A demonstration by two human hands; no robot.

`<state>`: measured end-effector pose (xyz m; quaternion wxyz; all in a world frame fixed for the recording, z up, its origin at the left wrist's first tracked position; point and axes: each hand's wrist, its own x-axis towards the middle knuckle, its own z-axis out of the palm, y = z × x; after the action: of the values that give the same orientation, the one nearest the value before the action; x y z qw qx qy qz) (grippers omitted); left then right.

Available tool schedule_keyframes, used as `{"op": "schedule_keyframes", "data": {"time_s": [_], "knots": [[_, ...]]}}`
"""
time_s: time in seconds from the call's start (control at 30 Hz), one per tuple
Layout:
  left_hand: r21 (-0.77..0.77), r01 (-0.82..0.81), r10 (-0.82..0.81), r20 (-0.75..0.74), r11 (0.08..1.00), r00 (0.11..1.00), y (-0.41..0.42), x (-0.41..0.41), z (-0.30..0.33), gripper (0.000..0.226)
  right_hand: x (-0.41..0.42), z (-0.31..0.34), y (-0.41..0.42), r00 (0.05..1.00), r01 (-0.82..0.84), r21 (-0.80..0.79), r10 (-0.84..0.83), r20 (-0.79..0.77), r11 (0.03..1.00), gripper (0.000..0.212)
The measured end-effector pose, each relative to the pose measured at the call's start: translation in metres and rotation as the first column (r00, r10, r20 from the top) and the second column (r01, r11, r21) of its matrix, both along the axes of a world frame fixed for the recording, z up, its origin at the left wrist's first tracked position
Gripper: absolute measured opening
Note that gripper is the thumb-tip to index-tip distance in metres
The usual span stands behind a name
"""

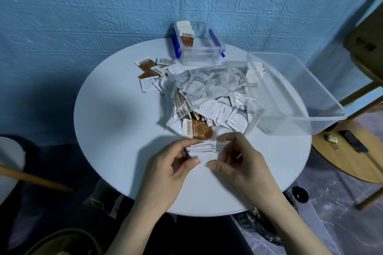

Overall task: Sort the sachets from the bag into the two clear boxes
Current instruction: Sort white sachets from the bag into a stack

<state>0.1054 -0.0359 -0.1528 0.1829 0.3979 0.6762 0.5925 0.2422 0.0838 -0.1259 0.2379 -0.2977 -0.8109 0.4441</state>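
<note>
Both hands (204, 161) pinching white sachet stack (202, 149), brown sachet (196, 128) (reads "taikoo") beyond

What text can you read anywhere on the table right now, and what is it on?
"太古 taikoo": brown sachet at the bag mouth.
"太古 taikoo": brown sachet upright in the small clear box.
White sachets: print too small to read.
Loose sachets at back left: blurred.

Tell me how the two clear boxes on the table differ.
The small box has blue side clips; the large box has none. The small box stands at the table's far edge, the large box overhangs the right edge. The small box holds upright brown sachets, the large box white ones. Both are lidless.
</note>
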Motion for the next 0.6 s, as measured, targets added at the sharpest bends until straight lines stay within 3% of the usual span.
{"op": "schedule_keyframes", "data": {"time_s": [0.1, 0.37, 0.5, 0.6], "knots": [[0.001, 0.033, -0.033, -0.006, 0.999, 0.999, 0.0, 0.0, 0.001, 0.046, -0.001, 0.001, 0.002, 0.994, -0.103, 0.012, 0.103, -0.022, 0.995, 0.042], [-0.075, 0.051, -0.061, -0.134, 0.996, 0.989, 0.003, -0.004, 0.007, 0.054, -0.004, -0.003, 0.006, 0.991, -0.133, 0.108, 0.132, 0.011, 0.985, 0.017], [-0.147, -0.084, 0.019, -0.395, 0.985, 0.918, -0.004, -0.007, 0.009, 0.029, -0.005, -0.004, 0.01, 0.99, -0.137, 0.108, 0.133, 0.041, 0.985, 0.018], [-0.159, -0.148, 0.049, -0.501, 0.976, 0.864, -0.005, -0.004, 0.011, 0.027, -0.006, -0.005, 0.01, 0.989, -0.142, 0.12, 0.138, 0.045, 0.983, 0.02]]}}
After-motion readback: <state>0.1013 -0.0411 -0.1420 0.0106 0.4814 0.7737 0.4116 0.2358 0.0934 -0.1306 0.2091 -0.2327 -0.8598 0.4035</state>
